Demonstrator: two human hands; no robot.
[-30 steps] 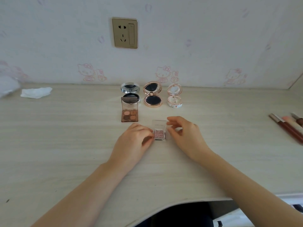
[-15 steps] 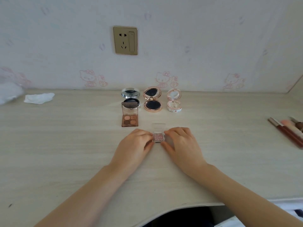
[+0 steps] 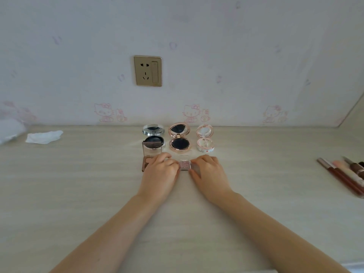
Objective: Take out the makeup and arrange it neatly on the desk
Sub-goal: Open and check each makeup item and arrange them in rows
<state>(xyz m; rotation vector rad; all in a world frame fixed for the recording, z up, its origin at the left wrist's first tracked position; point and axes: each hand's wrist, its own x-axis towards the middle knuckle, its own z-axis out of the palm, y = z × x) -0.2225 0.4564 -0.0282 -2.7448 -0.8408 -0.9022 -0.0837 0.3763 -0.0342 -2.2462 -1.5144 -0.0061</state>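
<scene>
The little pink glitter case [image 3: 184,165] has been slid up the desk [image 3: 78,194] since a moment ago, with the left hand [image 3: 159,174] and right hand [image 3: 208,174] pinching its sides, and now sits at 6 o'clock from the rose-gold compact [image 3: 179,138], starting a neat second row.

Soft even daylight, wide-angle edge warping

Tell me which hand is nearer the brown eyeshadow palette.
Left. The left hand overlaps the brown eyeshadow palette; the right hand sits farther right, beyond the small pink glitter case.
</scene>
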